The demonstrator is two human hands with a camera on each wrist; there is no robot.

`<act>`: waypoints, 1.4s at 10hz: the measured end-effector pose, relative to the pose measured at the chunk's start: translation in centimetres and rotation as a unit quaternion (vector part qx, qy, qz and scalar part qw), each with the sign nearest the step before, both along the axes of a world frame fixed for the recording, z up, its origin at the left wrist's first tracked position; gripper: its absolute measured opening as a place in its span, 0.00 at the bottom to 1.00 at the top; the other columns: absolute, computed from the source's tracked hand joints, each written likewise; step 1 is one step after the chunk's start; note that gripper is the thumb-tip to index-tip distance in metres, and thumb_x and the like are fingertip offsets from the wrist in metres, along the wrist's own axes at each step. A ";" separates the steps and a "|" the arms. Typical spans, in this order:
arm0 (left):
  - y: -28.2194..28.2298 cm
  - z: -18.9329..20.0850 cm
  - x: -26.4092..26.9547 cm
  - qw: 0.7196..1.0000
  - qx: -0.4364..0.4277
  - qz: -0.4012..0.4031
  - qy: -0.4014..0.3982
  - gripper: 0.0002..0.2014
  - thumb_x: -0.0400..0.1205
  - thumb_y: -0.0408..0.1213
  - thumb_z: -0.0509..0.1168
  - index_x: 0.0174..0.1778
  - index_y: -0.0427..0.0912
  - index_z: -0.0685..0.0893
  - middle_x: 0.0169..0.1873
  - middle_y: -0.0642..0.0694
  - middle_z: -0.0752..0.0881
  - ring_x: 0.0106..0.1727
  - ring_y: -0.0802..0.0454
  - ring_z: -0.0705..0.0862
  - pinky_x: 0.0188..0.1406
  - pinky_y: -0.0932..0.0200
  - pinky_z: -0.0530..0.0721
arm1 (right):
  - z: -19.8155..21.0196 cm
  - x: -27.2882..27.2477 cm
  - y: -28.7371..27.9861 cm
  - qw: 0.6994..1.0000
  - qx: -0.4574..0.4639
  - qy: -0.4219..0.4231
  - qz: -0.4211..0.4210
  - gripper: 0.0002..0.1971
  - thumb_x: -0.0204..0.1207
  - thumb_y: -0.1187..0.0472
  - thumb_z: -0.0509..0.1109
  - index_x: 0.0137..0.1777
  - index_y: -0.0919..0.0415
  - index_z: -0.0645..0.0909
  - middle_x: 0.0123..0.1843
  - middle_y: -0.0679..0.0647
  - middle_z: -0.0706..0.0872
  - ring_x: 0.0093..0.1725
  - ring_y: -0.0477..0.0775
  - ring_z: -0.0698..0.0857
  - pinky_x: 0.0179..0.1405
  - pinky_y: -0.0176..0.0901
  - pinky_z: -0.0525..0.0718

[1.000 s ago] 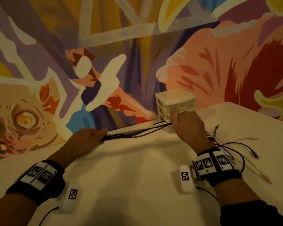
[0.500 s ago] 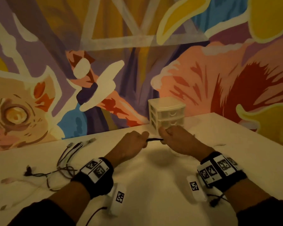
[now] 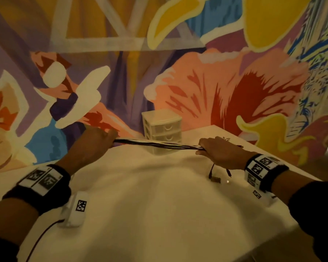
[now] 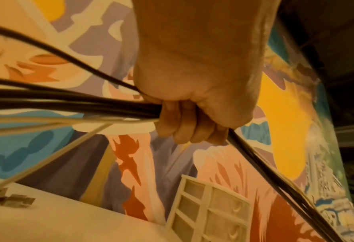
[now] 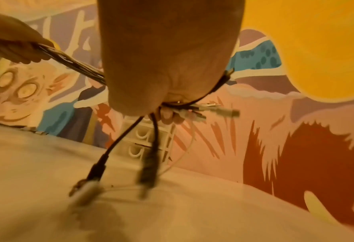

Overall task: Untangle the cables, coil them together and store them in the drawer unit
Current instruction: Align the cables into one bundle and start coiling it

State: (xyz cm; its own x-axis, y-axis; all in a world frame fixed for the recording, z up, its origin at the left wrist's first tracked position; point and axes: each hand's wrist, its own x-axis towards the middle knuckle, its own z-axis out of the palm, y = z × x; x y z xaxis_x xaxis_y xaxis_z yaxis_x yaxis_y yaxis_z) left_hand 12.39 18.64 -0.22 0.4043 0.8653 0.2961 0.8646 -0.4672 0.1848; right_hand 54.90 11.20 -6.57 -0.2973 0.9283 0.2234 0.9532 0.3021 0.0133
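A bundle of black and white cables (image 3: 159,144) is stretched taut between my two hands, just above the white table (image 3: 159,214) and in front of the drawer unit (image 3: 162,127). My left hand (image 3: 95,142) grips one end in a fist, and its curled fingers (image 4: 184,124) wrap the cables (image 4: 72,104) in the left wrist view. My right hand (image 3: 216,151) grips the other end. Short plug ends (image 5: 147,173) dangle below that hand, and more connectors (image 5: 205,111) stick out past its fingers. The small white drawer unit (image 5: 149,144) stands at the wall with its drawers shut.
A painted mural wall (image 3: 197,82) runs right behind the table. The table's right edge (image 3: 273,157) slants away near my right wrist. Loose connector ends (image 4: 12,199) lie on the table to the left, under my left hand.
My hands were close together half a second ago. They have pulled apart, left hand to the left and right hand to the right, drawing the cable bundle out straight between them.
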 end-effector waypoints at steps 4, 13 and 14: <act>-2.7 -0.3 2.8 0.980 0.015 0.103 -0.171 0.23 0.92 0.46 0.60 0.28 0.49 0.76 0.25 0.51 0.76 0.28 0.55 0.73 0.29 0.59 0.71 | -1.7 3.3 2.3 0.954 0.148 -0.235 -0.111 0.21 0.87 0.38 0.63 0.61 0.50 0.90 0.55 0.54 0.80 0.52 0.57 0.77 0.46 0.53 0.75; -0.4 -8.3 9.1 0.992 -0.104 0.071 0.007 0.24 0.94 0.53 0.46 0.53 0.42 0.83 0.39 0.44 0.82 0.35 0.49 0.77 0.41 0.51 0.74 | 3.0 4.7 4.0 0.909 -0.341 -0.055 -0.233 0.60 0.69 0.42 0.85 0.92 0.38 0.46 0.90 0.60 0.59 0.88 0.69 0.64 0.82 0.61 0.72; 0.0 -9.0 9.3 0.993 -0.090 0.067 0.039 0.23 0.94 0.53 0.46 0.56 0.42 0.82 0.36 0.47 0.80 0.34 0.52 0.76 0.38 0.52 0.71 | 4.2 -0.4 2.3 0.957 -0.270 0.025 -0.100 0.64 0.66 0.30 0.84 0.92 0.38 0.44 0.94 0.51 0.50 0.92 0.62 0.58 0.88 0.65 0.66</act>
State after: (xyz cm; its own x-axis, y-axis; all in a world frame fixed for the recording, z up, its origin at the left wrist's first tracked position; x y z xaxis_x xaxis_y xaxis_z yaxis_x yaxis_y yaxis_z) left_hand 21.73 18.64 -9.20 0.2986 0.9487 0.1043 0.9315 -0.3135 0.1843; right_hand 54.52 13.47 -2.34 -0.1032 0.9496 -0.2960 0.9880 0.0634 -0.1411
